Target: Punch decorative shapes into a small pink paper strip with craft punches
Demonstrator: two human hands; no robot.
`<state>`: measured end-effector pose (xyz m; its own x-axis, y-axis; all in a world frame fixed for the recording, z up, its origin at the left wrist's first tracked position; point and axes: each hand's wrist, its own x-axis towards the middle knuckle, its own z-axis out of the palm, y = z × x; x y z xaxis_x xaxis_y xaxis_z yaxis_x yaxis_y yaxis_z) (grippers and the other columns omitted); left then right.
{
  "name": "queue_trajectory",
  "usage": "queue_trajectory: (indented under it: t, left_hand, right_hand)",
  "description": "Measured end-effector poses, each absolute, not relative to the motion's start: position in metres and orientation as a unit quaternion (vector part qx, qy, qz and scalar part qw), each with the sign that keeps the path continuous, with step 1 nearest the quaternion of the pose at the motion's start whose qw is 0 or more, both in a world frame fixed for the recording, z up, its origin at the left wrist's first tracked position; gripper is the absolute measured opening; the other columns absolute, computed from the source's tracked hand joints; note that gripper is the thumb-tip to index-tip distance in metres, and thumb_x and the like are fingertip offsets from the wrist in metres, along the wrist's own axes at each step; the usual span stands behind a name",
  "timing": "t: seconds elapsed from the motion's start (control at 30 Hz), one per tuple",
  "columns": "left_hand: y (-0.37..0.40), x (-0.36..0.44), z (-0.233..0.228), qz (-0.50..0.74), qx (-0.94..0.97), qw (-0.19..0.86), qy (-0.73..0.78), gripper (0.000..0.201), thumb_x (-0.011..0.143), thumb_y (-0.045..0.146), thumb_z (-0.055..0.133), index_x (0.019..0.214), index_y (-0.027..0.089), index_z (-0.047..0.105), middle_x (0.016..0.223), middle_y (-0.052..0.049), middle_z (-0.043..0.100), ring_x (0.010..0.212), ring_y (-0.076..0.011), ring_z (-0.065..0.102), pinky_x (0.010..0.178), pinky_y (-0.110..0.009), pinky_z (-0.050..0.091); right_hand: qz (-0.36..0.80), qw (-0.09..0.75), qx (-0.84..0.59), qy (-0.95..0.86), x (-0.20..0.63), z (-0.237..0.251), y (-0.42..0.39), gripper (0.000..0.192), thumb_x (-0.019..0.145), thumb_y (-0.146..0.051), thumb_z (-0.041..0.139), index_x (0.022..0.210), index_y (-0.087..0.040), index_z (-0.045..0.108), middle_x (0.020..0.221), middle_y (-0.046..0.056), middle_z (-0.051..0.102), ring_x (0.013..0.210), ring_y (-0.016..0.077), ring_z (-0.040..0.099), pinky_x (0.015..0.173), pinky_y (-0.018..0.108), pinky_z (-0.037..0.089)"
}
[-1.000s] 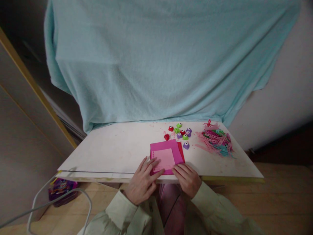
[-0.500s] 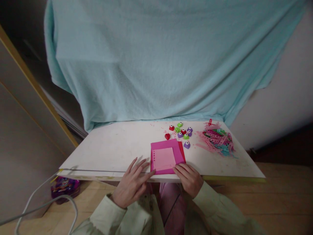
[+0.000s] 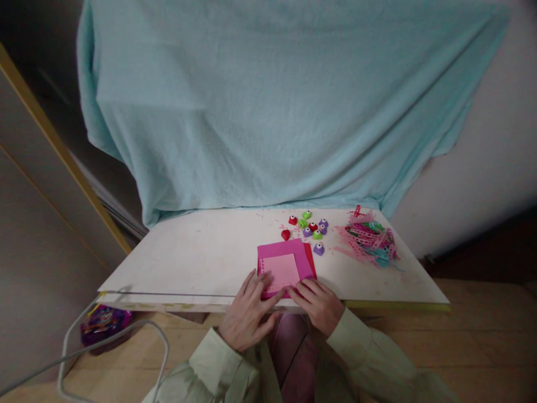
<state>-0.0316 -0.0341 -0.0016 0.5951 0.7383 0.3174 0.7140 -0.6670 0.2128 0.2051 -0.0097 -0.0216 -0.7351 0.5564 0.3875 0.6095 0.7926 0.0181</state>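
Both hands rested at the near edge of the white board. The left hand lay palm down with its fingers spread moderately and extended flat onto the lower left corner of the pink paper stack. The right hand lay palm down with its fingers held close together, their tips pressing the lower edge of the same stack. Neither hand gripped anything; both only pressed down on the paper.

The stack consisted of a light pink square on a larger magenta sheet, with a red sheet edge showing at its right side. It lay directly ahead of both sets of fingertips, touching them.

Beyond the stack, well apart from the fingers, sat a cluster of small red, green and purple punches. To the right of the right-hand fingers, and further away, lay a heap of punched paper strips in pink, green and blue. A pale blue cloth hung behind the board. A white cable looped on the floor left of the left hand, beside a purple bag.
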Motion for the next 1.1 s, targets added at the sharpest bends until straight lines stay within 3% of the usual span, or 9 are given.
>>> queue_trajectory:
  t: [0.4, 0.83, 1.1]
  left_hand:
    - [-0.036, -0.049, 0.004, 0.182, 0.893, 0.010, 0.411, 0.045, 0.082, 0.026, 0.050, 0.126, 0.028, 0.048, 0.138, -0.005, 0.037, 0.132, -0.0282, 0.023, 0.110, -0.055, 0.013]
    - [-0.041, -0.083, -0.001, 0.137, 0.915, 0.031, 0.379, 0.055, 0.083, 0.015, 0.041, 0.136, 0.026, 0.034, 0.141, -0.002, 0.038, 0.133, -0.0256, 0.023, 0.111, -0.055, 0.010]
    - [-0.036, -0.080, 0.002, 0.292, 0.830, 0.138, 0.454, 0.026, 0.087, 0.019, 0.041, 0.110, 0.020, 0.053, 0.118, -0.007, 0.055, 0.120, -0.0225, 0.041, 0.109, -0.047, 0.024]
  right_hand:
    - [-0.074, 0.183, -0.316, -0.928, 0.221, -0.037, -0.009, 0.037, 0.091, -0.016, 0.037, 0.124, -0.015, 0.052, 0.116, 0.009, 0.060, 0.110, 0.0228, 0.048, 0.092, 0.038, 0.043]
    - [-0.047, 0.236, -0.339, -0.910, 0.225, -0.036, -0.016, 0.039, 0.086, -0.010, 0.038, 0.122, -0.013, 0.054, 0.118, 0.009, 0.060, 0.111, 0.0228, 0.052, 0.095, 0.038, 0.046]
    - [0.030, 0.292, -0.471, -0.832, 0.205, -0.013, -0.021, 0.039, 0.086, -0.015, 0.040, 0.124, -0.016, 0.047, 0.121, 0.012, 0.054, 0.112, 0.0236, 0.050, 0.094, 0.038, 0.045]
